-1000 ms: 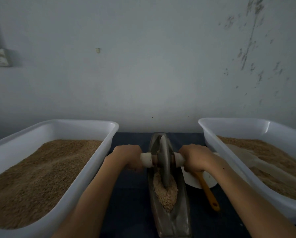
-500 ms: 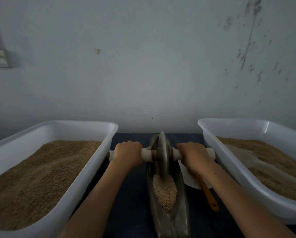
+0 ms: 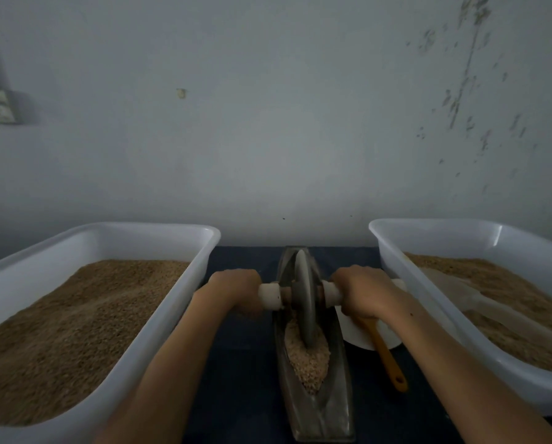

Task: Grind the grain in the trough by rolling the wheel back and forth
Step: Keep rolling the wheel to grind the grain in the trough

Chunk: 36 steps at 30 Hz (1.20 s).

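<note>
Either side of the wheel [image 3: 304, 296] standing in the trough [image 3: 319, 408], the left hand [image 3: 236, 291] and right hand [image 3: 362, 291] grip its axle [image 3: 269, 296] above the grain [image 3: 308, 360].

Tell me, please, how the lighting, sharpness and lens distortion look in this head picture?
Head view: dim, bluish, flat light, no glare; the wheel and both hands, left and right, look slightly soft; wide-angle distortion splays the left tub and right tub outward; grain in the trough remains fairly legible.

Two tubs [image 3: 95, 238] [image 3: 460, 232], two hands [image 3: 236, 288] [image 3: 362, 291], one trough [image 3: 325, 408], one wheel [image 3: 304, 296], one spoon [image 3: 388, 357], one bowl [image 3: 356, 333].
</note>
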Tool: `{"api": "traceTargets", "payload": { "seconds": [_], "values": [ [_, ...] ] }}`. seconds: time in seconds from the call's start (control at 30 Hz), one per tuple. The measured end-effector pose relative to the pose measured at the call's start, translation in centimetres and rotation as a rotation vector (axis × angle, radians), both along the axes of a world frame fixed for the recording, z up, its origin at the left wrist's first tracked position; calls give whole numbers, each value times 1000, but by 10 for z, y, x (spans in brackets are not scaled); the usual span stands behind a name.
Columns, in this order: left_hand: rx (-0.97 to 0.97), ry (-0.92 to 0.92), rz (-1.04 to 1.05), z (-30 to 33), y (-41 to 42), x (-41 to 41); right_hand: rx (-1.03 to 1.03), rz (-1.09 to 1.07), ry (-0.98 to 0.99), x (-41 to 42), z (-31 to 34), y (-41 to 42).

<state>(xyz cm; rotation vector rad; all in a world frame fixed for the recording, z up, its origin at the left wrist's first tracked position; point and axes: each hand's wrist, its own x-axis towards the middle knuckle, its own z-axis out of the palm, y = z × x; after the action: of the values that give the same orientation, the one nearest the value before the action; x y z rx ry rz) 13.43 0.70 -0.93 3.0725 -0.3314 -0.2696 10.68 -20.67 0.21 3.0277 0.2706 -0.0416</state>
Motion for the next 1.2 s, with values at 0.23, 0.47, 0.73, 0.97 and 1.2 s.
{"api": "traceTargets", "payload": {
  "seconds": [0.23, 0.47, 0.73, 0.97, 1.2],
  "values": [
    [42, -471, 9, -8, -7, -2, 73, 10, -502, 13, -35, -1],
    [71, -298, 9, -5, -4, -3, 51, 23, -228, 4, -10, 0],
    [-27, 189, -32, 3, 2, -3, -5, 46, 193, -9, 13, -2],
    [-25, -5, 0, 1, 1, -3, 6, 13, -67, -5, 0, 1],
    [-18, -385, 10, -7, -3, -5, 64, 41, -550, 6, -33, 2]
  ]
}}
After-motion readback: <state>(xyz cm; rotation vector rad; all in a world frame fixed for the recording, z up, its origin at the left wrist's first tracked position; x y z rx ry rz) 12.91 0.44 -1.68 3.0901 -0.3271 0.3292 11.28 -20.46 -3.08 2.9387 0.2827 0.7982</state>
